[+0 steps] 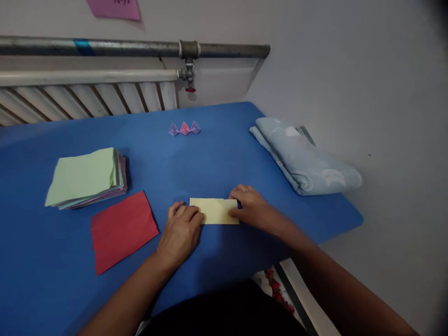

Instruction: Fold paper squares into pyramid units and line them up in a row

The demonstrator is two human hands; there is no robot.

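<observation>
A pale yellow paper rectangle (217,211), seemingly folded, lies flat on the blue table near its front edge. My left hand (182,227) rests over the paper's left end, fingers bent and pressed down on it. At the right end, my right hand (249,206) pinches the paper between thumb and fingers. A red paper sheet (123,231) lies flat to the left of my left hand. Behind the red sheet sits a thick stack of coloured paper with a light green sheet (84,175) on top.
Three small folded paper pieces (185,129), purple and pink, stand in a row at the back of the blue table (217,161). A folded light blue cloth (304,161) lies at the right by the wall. A radiator (80,100) and pipe run behind.
</observation>
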